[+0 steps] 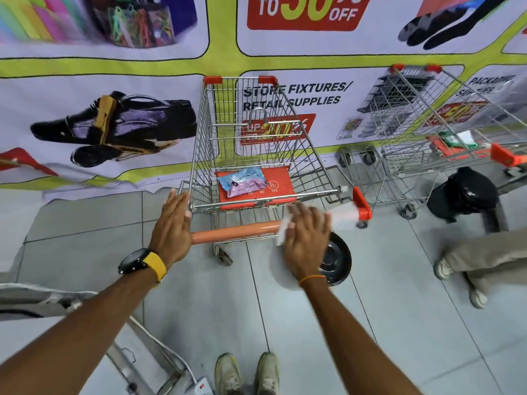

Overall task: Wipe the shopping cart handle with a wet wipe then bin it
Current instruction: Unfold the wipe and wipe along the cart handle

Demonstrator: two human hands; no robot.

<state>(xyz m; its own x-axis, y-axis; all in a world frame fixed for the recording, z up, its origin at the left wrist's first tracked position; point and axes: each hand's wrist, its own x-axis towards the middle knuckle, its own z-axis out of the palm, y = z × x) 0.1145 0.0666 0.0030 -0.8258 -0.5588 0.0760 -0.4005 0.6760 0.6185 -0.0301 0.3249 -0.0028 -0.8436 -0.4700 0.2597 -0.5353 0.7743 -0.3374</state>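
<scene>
A wire shopping cart stands in front of me with an orange handle across its near side. My left hand is wrapped around the handle's left end. My right hand presses a white wet wipe flat over the handle's right part, fingers spread over it. A blue and pink wipes pack lies on the cart's red child seat flap. A black bin with a metal rim sits on the floor below my right hand, mostly hidden by it.
A second cart stands to the right, with a black bag-lined bin beside it. Another person's legs are at the right edge. A printed banner covers the wall behind. A metal frame and power strip lie at lower left.
</scene>
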